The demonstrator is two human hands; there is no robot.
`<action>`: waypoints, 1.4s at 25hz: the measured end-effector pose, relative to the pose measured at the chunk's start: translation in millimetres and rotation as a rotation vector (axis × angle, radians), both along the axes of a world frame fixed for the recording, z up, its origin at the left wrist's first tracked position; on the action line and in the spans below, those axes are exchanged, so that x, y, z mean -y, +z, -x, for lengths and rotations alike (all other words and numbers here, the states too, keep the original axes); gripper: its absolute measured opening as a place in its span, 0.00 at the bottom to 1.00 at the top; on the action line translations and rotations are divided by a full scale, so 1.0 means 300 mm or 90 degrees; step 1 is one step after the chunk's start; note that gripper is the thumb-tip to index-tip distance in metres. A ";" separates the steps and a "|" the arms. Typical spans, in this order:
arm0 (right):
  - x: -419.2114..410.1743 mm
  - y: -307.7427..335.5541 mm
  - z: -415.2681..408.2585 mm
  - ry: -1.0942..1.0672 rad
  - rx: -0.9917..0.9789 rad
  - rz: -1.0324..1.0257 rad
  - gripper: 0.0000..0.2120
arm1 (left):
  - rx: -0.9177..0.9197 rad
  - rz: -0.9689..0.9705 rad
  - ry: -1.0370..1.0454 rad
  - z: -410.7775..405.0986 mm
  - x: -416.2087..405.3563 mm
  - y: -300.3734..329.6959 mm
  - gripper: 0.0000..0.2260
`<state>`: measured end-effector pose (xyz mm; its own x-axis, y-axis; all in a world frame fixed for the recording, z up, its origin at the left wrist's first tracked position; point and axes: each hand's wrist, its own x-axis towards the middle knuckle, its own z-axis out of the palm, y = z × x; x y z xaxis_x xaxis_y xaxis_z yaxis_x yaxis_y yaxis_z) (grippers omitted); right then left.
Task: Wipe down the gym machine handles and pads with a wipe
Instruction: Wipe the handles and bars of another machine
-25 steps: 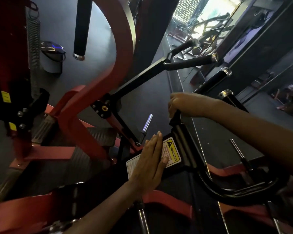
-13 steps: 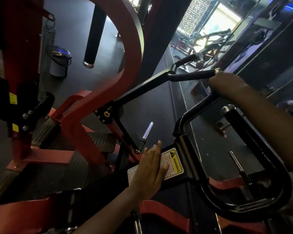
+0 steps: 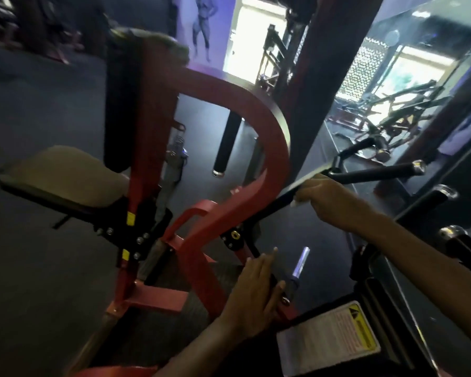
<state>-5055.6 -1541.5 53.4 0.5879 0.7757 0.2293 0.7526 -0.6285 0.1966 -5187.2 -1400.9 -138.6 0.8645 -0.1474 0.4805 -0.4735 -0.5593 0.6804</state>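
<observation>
two hands, one wipe, one seat pad

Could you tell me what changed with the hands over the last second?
The right hand left the near black handle and moved to the far lever arm, gripping it with a wipe. The left hand slid off the warning label onto a black bar beside it. The red frame stayed put.

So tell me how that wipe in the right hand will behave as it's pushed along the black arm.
The wipe looks thin and floppy: only a small white edge shows under the right hand, so it probably bunches unless pressed flat. The black arm looks smooth and rigid, so it should slide easily.
</observation>
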 end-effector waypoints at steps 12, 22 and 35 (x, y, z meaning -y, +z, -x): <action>-0.507 -0.137 0.020 -0.102 0.136 -0.474 0.15 | 0.344 -0.373 0.194 -0.450 -0.739 0.619 0.25; -0.660 -0.096 -0.287 -0.213 0.432 -0.202 0.20 | 0.483 -0.462 0.177 -0.767 -0.847 0.728 0.21; -0.659 -0.497 -0.311 -0.092 0.226 -0.338 0.16 | 0.512 -0.447 0.249 -0.761 -0.830 0.724 0.20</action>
<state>-4962.4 -1343.8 -95.7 0.4958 0.4223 0.7589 0.5994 -0.7987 0.0529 -4959.0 -1152.0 78.6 0.3881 -0.3909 0.8346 -0.3408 -0.9023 -0.2641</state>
